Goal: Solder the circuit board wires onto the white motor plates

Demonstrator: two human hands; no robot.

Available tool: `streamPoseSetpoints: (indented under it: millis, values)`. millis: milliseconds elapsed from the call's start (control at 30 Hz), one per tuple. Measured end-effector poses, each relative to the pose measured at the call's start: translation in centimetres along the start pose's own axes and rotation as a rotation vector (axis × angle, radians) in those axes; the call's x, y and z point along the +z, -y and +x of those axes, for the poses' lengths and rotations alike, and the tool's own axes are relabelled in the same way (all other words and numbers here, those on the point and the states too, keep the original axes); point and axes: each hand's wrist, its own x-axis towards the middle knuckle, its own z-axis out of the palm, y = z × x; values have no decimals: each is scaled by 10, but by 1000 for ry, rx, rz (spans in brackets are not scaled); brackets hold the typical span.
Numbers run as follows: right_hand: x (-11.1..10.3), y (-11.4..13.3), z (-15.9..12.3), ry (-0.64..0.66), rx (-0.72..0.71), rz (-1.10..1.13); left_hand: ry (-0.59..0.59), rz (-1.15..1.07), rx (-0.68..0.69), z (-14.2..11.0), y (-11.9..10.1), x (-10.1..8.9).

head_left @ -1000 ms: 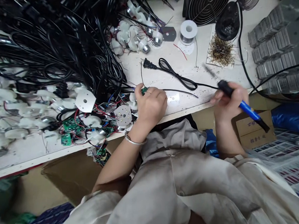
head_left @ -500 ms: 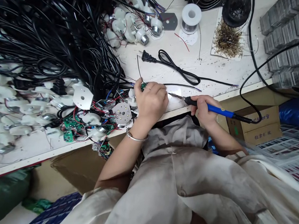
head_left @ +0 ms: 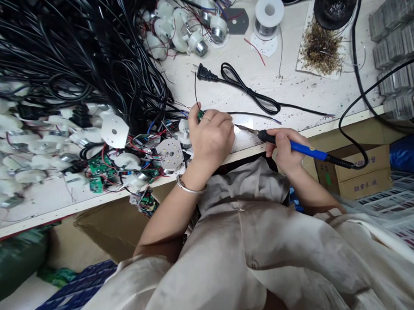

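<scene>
1. The green circuit board is held at the near side of the white bench, pinched between the thumb and index finger of the left hand. Most of it is covered by that hand, whose other fingers are curled down toward the bench; whether anything else is gripped beneath them cannot be told.
2. The blue-handled soldering iron is gripped like a pen by the right hand, with thumb and fingers pressed together around its black front part. Its metal tip is pointed at the left hand's fingers; whether anything is touched by it cannot be told.
3. A black-sheathed wire end is seen running out from behind the left hand. Beyond it, a looped black power cord is laid out, its plug turned to the left.
4. Farther back, a solder spool is set on a pale plate, with a red wire beside it. A pile of brown scraps is spread on a white sheet near a round black dish.
5. To the left, black cables are heaped beside white plastic parts, and an LED plate is placed near the left wrist.
6. At the far right, flat grey pieces are stacked in rows.
</scene>
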Motion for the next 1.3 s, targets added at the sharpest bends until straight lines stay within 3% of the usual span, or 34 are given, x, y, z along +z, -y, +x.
streamPoseSetpoints:
  millis: [167,367,633,800,967,1067,1133,1200,1300]
  values:
    - [0,0,0,25,8,-5,54,-11,-27,1,0,-3]
    - [4,-4,-3,-99,3,72,114,-6,-50,2,-3,-5]
    - [1,-14,-7,5,-155,-17,28,-34,-15,2,-4,-5]
    - [3,-19,-7,-40,-163,-41,28,-18,-11,3,-3,0]
    - [3,-20,-7,-58,-124,-37,110,-37,42,2,-5,-28]
    - [2,-22,-9,-73,-147,-14,5,-30,-36,7,1,-51]
    - [2,-25,-10,-73,-170,-27,-87,8,-149,17,9,-54]
    - [3,-28,-9,-65,-230,-88,-125,66,-252,31,16,-45]
    - [8,-28,-5,-13,-507,-305,-95,143,-327,50,19,-26]
